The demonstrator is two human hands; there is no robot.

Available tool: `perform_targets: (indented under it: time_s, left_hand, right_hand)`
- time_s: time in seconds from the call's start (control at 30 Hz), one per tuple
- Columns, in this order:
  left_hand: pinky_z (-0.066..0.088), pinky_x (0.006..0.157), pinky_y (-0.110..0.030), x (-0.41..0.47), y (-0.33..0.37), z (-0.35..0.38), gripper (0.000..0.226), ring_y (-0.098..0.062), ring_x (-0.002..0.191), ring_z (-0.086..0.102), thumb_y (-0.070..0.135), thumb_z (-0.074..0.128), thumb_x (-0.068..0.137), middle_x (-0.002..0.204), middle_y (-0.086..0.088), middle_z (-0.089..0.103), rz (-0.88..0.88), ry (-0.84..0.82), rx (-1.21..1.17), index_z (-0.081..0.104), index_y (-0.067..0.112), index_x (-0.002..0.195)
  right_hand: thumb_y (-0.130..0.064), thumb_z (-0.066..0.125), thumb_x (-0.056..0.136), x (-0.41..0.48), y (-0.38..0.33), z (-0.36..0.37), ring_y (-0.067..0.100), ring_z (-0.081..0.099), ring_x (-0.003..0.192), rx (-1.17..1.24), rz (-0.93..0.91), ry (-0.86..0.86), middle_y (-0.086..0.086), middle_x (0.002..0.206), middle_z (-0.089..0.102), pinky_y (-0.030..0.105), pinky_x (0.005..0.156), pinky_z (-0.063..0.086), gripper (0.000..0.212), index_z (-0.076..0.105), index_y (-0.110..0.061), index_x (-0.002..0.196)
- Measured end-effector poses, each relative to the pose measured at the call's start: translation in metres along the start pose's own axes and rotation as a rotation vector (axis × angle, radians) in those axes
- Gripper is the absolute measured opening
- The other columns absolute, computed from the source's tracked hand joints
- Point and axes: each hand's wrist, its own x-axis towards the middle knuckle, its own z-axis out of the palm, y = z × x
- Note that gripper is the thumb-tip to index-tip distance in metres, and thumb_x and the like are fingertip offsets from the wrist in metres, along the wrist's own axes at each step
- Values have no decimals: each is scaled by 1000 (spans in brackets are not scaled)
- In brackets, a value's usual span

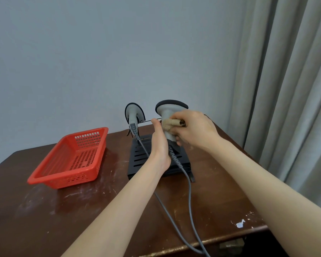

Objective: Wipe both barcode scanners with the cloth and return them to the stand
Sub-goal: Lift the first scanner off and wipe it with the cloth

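A grey barcode scanner (167, 110) with a black head is held upright above the black stand (143, 158). My left hand (159, 143) grips its handle from the left side. A beige cloth (170, 124) is wrapped against the handle, and my right hand (193, 127) holds it there with curled fingers. A second grey scanner (134, 115) hangs on the stand's thin rail, to the left of the held one. Grey cables (188, 191) run from both scanners toward the table's front edge.
A red plastic basket (72, 160) sits on the dark wooden table (63, 210) left of the stand. A wall is close behind, and grey curtains (285, 89) hang at the right. The table's right front corner (258, 227) is chipped.
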Motion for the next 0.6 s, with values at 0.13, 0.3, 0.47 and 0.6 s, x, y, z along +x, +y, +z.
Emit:
perform_targets:
  time_s: [0.13, 0.3, 0.47, 0.6]
  left_hand:
    - [40, 43, -25, -3, -1, 5, 64, -14, 51, 47, 60, 23, 95, 66, -6, 55, 2, -44, -61, 61, 8, 92]
    - [51, 56, -26, 0, 1, -2, 70, -17, 58, 63, 63, 21, 94, 65, -5, 66, 13, 18, -5, 66, 12, 81]
    - [43, 51, -28, -6, -4, -2, 68, -18, 55, 51, 64, 22, 93, 67, -9, 57, -29, -40, -48, 65, 12, 85]
    - [39, 43, -24, -2, -5, -2, 67, -15, 48, 46, 64, 24, 93, 66, -7, 54, -25, -45, -83, 64, 10, 89]
  right_hand:
    - [-28, 59, 87, 20, 7, -2, 19, 53, 85, 15, 106, 152, -9, 93, 53, 29, 67, 37, 10, 64, -31, 95]
    - [-26, 61, 86, -9, -5, 7, 17, 55, 76, 43, -48, 13, -5, 87, 54, 32, 65, 43, 9, 60, -31, 79]
    - [-25, 61, 84, 4, -2, -1, 20, 60, 67, 70, 31, 30, -7, 67, 56, 32, 61, 47, 24, 51, -37, 65]
    - [-28, 60, 84, 15, 3, 2, 23, 57, 73, 63, 101, 120, -3, 81, 61, 32, 65, 47, 19, 55, -28, 102]
